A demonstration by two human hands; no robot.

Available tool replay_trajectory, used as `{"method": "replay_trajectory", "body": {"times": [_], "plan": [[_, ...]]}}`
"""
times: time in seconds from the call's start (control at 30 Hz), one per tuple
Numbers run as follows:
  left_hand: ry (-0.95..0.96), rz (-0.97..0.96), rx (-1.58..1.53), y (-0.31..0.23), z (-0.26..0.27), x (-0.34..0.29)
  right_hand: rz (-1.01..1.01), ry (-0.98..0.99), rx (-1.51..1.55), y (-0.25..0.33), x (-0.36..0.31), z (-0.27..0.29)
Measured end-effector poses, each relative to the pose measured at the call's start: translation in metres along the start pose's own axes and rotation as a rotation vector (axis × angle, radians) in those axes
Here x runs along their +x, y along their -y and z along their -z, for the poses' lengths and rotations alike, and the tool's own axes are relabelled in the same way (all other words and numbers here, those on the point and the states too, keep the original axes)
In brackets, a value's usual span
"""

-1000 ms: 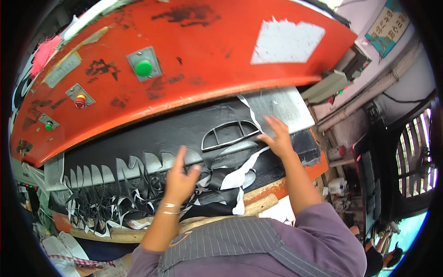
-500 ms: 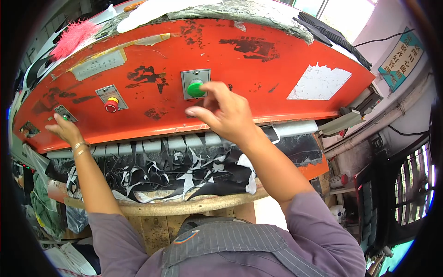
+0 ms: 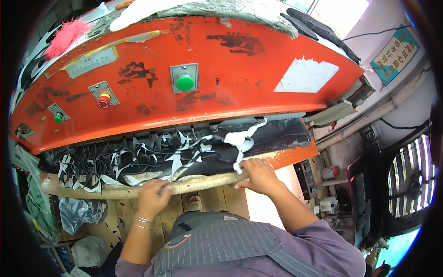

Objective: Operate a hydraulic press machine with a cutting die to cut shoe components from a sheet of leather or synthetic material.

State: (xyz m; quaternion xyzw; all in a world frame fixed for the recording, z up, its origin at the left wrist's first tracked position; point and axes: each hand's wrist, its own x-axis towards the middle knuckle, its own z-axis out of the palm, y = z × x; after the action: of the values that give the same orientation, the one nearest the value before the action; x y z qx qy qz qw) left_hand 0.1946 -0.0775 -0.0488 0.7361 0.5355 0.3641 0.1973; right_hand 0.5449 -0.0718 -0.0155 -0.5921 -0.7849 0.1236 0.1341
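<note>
Both my hands are down at the pale wooden front rail (image 3: 115, 191) of a red machine. My left hand (image 3: 154, 198) is at the rail's middle, its fingers bent beside the scrap edges and slightly blurred; whether they hold anything is hidden. Further right, my right hand (image 3: 260, 176) lies over the rail with fingers stretched forward and thumb apart, close to the end of a white scrap (image 3: 239, 138). Behind the rail, a tangle of black and white cut-out scraps (image 3: 177, 159) covers much of the black bed (image 3: 286, 134).
On the red front panel (image 3: 221, 87) are a large green button (image 3: 184, 82), a red knob (image 3: 104, 100) and a small green button (image 3: 58, 117). Pink fibres (image 3: 69, 37) lie on top at left. A black fan (image 3: 408, 177) stands at right; plastic bags (image 3: 78, 214) hang at left.
Both hands have left the panel's buttons and come down to the front rail. The bed's scraps, partly covered before, now show more fully. The view has shifted slightly.
</note>
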Motion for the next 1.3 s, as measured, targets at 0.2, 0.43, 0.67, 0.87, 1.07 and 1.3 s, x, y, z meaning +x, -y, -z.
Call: {"method": "replay_trajectory", "body": {"times": [0.2, 0.43, 0.67, 0.87, 1.07, 1.3], "plan": [[0.016, -0.040, 0.272, -0.021, -0.023, 0.016, -0.002, -0.125, -0.246, -0.019, 0.004, -0.034], [0.243, 0.093, 0.285, -0.030, -0.003, 0.015, 0.053, 0.086, -0.056, -0.029, -0.019, -0.020], [0.118, -0.122, -0.039, -0.053, -0.070, 0.107, -0.078, -0.354, 0.046, -0.085, 0.056, 0.030], [0.159, -0.060, -0.010, -0.041, -0.140, 0.127, -0.017, -0.353, 0.201, -0.102, 0.071, -0.021], [0.155, -0.270, 0.033, -0.052, -0.104, 0.120, 0.047, -0.296, 0.269, -0.098, 0.052, -0.002], [0.066, -0.173, 0.116, -0.018, -0.125, 0.174, 0.073, -0.340, 0.214, -0.115, 0.126, -0.011]]}}
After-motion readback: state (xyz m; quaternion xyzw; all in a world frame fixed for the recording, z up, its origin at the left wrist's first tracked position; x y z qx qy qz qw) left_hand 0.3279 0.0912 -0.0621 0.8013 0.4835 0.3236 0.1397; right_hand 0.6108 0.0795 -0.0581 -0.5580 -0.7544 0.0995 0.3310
